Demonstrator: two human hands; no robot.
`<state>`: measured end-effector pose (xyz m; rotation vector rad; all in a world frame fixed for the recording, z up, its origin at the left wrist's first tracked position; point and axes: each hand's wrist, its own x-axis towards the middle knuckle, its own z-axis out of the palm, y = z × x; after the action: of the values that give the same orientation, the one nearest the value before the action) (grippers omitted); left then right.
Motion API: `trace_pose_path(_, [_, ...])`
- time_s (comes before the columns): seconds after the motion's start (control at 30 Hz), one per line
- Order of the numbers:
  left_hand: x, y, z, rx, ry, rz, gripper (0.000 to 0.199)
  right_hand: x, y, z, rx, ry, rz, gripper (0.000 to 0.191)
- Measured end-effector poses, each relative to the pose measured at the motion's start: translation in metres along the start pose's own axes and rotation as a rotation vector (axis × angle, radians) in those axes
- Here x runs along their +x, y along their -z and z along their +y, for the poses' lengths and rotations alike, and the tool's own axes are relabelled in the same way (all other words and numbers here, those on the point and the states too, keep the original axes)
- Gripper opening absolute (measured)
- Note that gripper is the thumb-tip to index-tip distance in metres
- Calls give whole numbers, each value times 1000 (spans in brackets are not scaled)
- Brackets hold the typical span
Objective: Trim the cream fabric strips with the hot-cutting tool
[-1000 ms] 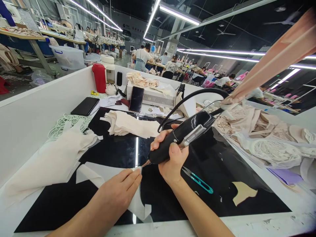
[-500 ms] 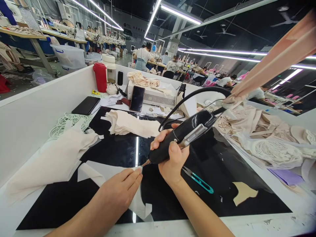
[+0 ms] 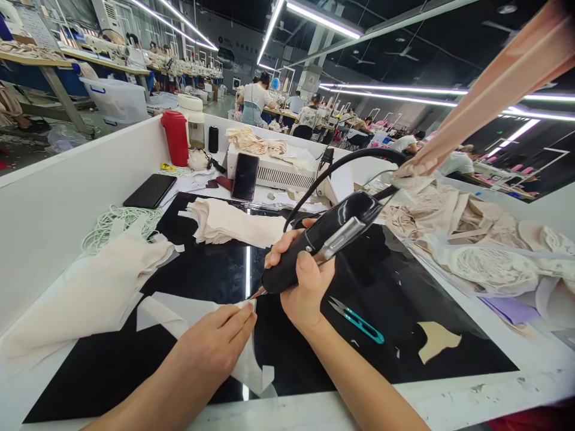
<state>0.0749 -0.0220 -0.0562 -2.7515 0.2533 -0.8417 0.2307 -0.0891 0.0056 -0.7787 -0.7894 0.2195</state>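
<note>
My right hand (image 3: 305, 281) is wrapped round a black handheld tool (image 3: 330, 230) with a metal lever and a cable at its rear. The tool's narrow metal tip points down-left at the edge of a thin pale fabric piece (image 3: 179, 308). Fingers together, my left hand (image 3: 220, 341) presses that fabric on the black mat (image 3: 215, 272), right beside the tip. Part of the fabric hangs out below my left fingers, its end folded. Teal thread snips (image 3: 359, 320) lie to the right of my right hand.
Stacked beige fabric pieces (image 3: 238, 222) lie behind my hands, with more fabric (image 3: 90, 287) at left. A phone (image 3: 245, 176) leans on a white vented box (image 3: 287, 173). A red cup (image 3: 175, 137) stands at the back; lace garments (image 3: 489, 263) are heaped right. A beige scrap (image 3: 438, 341) lies front right.
The view has shifted slightly, so most things appear a little further left. The tool's tip sits slightly further back along the fabric edge. Both hands keep their hold.
</note>
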Motion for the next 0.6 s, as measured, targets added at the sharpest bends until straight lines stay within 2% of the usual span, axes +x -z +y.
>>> trace_pose_path(0.2, [1,3,0,22,-35,-39,47,-5,1,7,37,-1,-66,33])
trace_pose_path(0.6, [1,1,-3,15,-58,-56,49,-6,0,10,8,-2,-60,27])
